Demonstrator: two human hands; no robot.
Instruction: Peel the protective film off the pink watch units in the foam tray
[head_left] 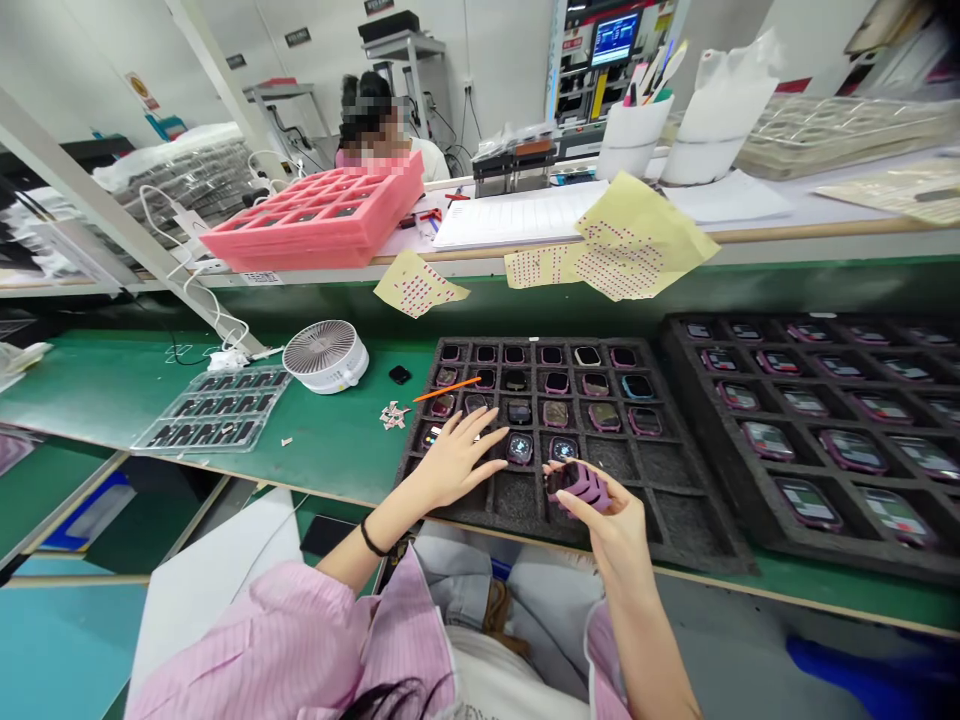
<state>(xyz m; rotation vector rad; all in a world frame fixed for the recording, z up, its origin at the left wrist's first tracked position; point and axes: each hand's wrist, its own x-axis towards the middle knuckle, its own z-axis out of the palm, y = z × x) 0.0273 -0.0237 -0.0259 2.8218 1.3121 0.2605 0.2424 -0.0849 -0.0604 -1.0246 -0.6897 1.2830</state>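
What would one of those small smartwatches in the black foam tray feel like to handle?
The smartwatch looks stiff, not floppy, with a rigid case. Its glossy face may be slippery and easily scratched. Each one sits in its own cell of the black foam tray, which suggests it is fairly delicate.

Right hand (607,530) gripping lilac watch case (581,488)

Case is sitting tilted between thumb and fingers, above the black foam tray (697,530); left hand (457,460) is lying open over seated smartwatches (519,448).
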